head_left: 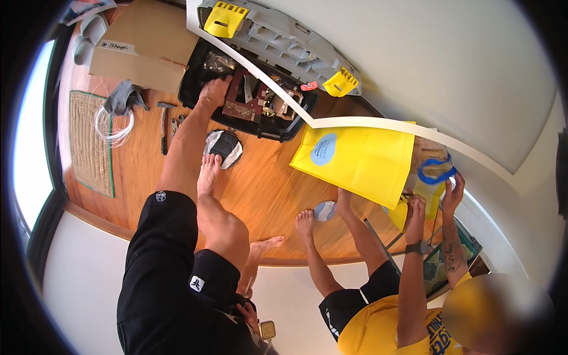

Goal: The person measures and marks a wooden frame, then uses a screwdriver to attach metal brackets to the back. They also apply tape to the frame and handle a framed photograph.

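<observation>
Toolbox (278, 127), black, lid up, sits on the wooden floor (266, 189); left hand (214, 90) reaches inside, fingers apart on its contents; right hand (251, 313) low beside the leg, fingers unclear; hammer (164, 125) left of the toolbox.

left arm stretched forward, left hand (214, 90) palm down; right hand (251, 315) low by hip

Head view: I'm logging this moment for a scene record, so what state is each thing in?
Toolbox: open, lid tipped back, yellow latches undone.
Left hand: reaching into the toolbox; grip unclear.
Right hand: low by the shorts; hold unclear.
Hammer: lying flat on the wooden floor.
Yellow bag: held up by another person's hands.
Cardboard box: closed, flat on the floor.
Wire coil: loosely coiled.
</observation>
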`<state>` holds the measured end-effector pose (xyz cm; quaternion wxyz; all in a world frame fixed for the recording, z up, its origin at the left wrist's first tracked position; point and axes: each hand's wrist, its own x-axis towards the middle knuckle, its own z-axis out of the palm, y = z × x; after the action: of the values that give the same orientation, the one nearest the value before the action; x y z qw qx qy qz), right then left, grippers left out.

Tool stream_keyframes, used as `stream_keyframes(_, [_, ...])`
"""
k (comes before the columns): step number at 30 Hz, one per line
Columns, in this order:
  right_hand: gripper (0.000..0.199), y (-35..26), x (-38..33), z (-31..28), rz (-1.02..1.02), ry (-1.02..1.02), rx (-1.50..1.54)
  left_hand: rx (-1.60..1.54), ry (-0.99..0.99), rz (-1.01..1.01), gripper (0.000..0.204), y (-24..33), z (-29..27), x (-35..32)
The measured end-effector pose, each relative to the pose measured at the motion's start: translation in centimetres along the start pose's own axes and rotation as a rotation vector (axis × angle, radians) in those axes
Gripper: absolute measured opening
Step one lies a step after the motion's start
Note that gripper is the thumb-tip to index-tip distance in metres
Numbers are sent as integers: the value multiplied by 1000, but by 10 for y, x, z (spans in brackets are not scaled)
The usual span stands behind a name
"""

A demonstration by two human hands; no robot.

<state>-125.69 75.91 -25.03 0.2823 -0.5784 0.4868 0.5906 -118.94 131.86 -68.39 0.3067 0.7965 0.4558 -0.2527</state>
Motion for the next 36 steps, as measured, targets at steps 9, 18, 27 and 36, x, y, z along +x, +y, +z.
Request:
stream_keyframes(9, [24,45,-16,6,-89,-69,61,-159,268,-260,66,-10,-54,-45])
stream_keyframes(18, [19,40,-75,-30,-415,-168,-69,-815,-30,297,31,-27,-42,-239])
stream_keyframes(27, [39,53,-74,-154,-674,-127,-92,-751,-1321,114,53,270,-31,-613])
stream_keyframes(36, [49,124,-15,-330,-629,258,678,175,-1105,725,59,467,148,-768])
